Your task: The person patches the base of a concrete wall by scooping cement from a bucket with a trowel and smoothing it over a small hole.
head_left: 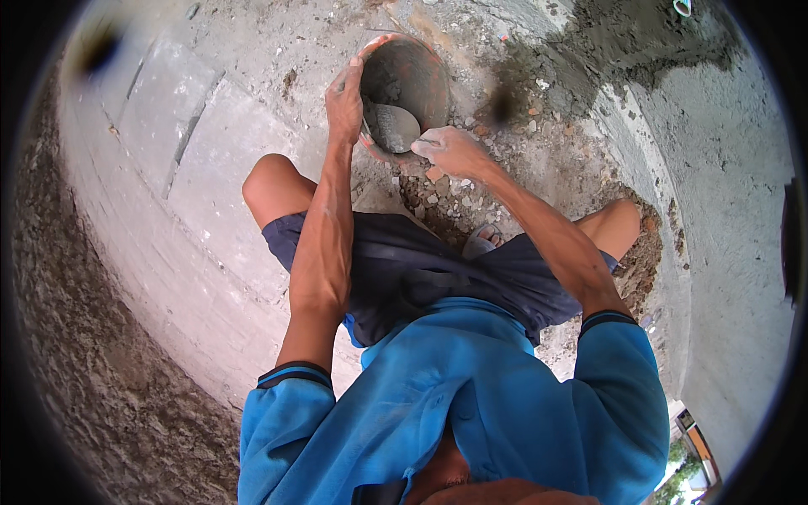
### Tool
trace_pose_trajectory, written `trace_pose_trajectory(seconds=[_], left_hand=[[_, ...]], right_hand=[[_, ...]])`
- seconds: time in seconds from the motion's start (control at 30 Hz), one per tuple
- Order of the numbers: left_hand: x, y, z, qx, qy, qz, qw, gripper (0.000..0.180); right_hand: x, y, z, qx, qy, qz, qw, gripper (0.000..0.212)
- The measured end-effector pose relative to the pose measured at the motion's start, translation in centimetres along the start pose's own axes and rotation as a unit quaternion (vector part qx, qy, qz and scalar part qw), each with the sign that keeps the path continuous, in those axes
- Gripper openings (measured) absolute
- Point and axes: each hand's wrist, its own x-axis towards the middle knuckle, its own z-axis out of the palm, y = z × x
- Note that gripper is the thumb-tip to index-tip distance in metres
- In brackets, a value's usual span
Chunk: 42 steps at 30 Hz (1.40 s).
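A mortar-smeared bucket (432, 74) with an orange rim leans toward me on the rubble ground, its mouth facing me. Its left rim is gripped by my left hand (343, 111), the fingers partly hidden along the edge. My right hand (453, 152), dusted grey, is closed at the bucket's lower right rim. It holds a trowel (397, 128) whose rounded grey blade lies inside the bucket mouth; its handle is mostly hidden by my fingers. Grey mortar residue coats the bucket's inner wall. How much lies deeper inside cannot be made out.
Wet grey mortar (648, 38) spreads across the ground at the upper right. Broken stones and crumbs (438, 187) lie below the bucket. Pale concrete slabs (223, 160) with gaps run along the left, and a grey plastered wall (732, 194) rises on the right.
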Motion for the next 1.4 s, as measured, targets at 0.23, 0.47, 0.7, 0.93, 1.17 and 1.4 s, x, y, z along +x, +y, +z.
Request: trace_pose_trajectory(seconds=[0.23,0.47,0.7,0.93,1.17,1.4], left_hand=[[-0.1,1.2,-1.8,-0.073,-0.012,-0.024,0.997,0.059],[0.3,1.2,-1.5,-0.146,-0.037,-0.054,0.987,0.059],[1.0,0.1,-1.5,-0.007,0.026,-0.032,0.999,0.061],[0.4,1.2,0.5,0.006,0.028,-0.031,0.999,0.061],[0.6,1.5,1.2,0.017,0.041,-0.030,0.999,0.061],[0.2,0.8,0.0,-0.030,0.032,-0.020,0.999,0.060]], right_hand=[[-5.2,1.8,-3.9,0.013,0.006,-0.116,0.993,0.057],[-11.1,1.3,-12.3,0.251,-0.214,-0.033,0.943,0.042],[-13.9,14.6,-22.1,0.413,0.104,0.115,0.897,0.041],[-24.9,12.9,-23.0,0.247,0.189,0.126,0.942,0.046],[-6.2,19.3,-19.8,-0.216,0.363,0.072,0.904,0.048],[-9.3,22.0,-21.0,-0.259,0.354,0.225,0.870,0.049]])
